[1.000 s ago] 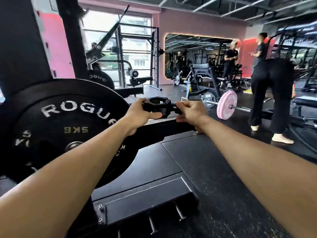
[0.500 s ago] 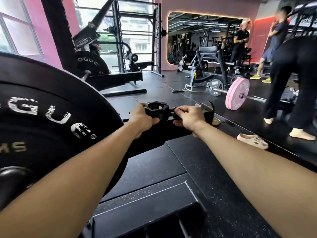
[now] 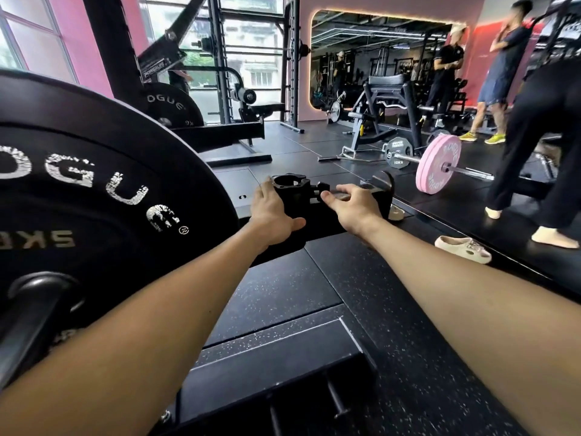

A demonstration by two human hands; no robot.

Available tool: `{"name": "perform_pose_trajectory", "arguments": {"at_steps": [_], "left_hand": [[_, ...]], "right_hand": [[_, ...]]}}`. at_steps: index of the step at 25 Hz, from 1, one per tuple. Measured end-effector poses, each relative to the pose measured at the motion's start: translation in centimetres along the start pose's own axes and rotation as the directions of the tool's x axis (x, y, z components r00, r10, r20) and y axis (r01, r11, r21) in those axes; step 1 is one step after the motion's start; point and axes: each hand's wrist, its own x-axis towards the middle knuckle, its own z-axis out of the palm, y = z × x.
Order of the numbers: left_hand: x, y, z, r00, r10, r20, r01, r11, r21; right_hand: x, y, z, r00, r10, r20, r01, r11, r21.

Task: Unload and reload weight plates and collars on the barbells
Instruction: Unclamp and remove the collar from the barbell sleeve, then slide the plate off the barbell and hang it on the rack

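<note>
Bright window (image 3: 239, 58) daylight, glowing mirror rim, wide-angle edge bending

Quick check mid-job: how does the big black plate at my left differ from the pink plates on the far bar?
The black plate is black with worn white lettering; the pink plates are pink with pale lettering. The black plate fills the near left of the view, one plate showing; the pink plates are a pair, standing on the floor across the room. Both sit on a bar.

plate (image 3: 94, 184) — matt black rubber, worn white lettering | collar (image 3: 290, 187) — black plastic | floor (image 3: 408, 309) — speckled rubber
</note>
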Motion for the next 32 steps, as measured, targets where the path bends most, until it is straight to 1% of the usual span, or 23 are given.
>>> {"name": "perform_pose_trajectory", "arguments": {"at_steps": [3,6,10,13,16,19,22,24,28,32], "left_hand": [[-3.5,0.4,-0.8,0.997,0.014,0.069,-0.018,0.998,0.057],[-8.4,0.1,-2.6,0.995,0.058,0.084,-0.066,0.993,0.097],[-15.3,-0.8,-5.1,0.992,0.080,0.093,-0.085,0.995,0.044],[-20.3,-1.6,-7.4,0.992,0.086,0.092,-0.087,0.996,0.004],[-24.9,-3.1,-11.0,0.997,0.069,0.023,-0.069,0.998,-0.002],[-28.2,-5.6,-16.0,0.997,0.007,-0.076,-0.008,1.000,-0.008],[-30.6,-8.5,-21.8,0.974,-0.038,-0.223,0.041,0.999,0.011],[-31.4,-10.8,-24.7,0.956,-0.075,-0.285,0.078,0.997,-0.002],[-30.8,-14.3,-27.1,0.936,-0.147,-0.319,0.145,0.989,-0.029],[-27.3,-17.1,-26.9,0.908,-0.181,-0.377,0.179,0.983,-0.041]], "right_hand": [[-3.4,-0.4,-1.2,0.999,-0.030,0.020,0.031,0.998,-0.049],[-8.7,-0.6,-2.7,0.994,-0.083,0.068,0.085,0.996,-0.039],[-16.7,-1.1,-4.8,0.979,-0.134,0.155,0.146,0.986,-0.075],[-22.2,-2.3,-5.9,0.969,-0.166,0.185,0.176,0.984,-0.041],[-26.5,-4.6,-5.6,0.951,-0.217,0.220,0.224,0.975,-0.006],[-28.5,-8.1,-3.3,0.930,-0.264,0.256,0.263,0.964,0.038],[-29.7,-12.5,-0.3,0.895,-0.333,0.296,0.311,0.943,0.120],[-29.9,-14.7,1.7,0.875,-0.374,0.307,0.353,0.927,0.122],[-28.9,-16.2,5.0,0.877,-0.361,0.315,0.348,0.932,0.100],[-25.7,-15.5,8.4,0.911,-0.290,0.292,0.297,0.955,0.021]]}}
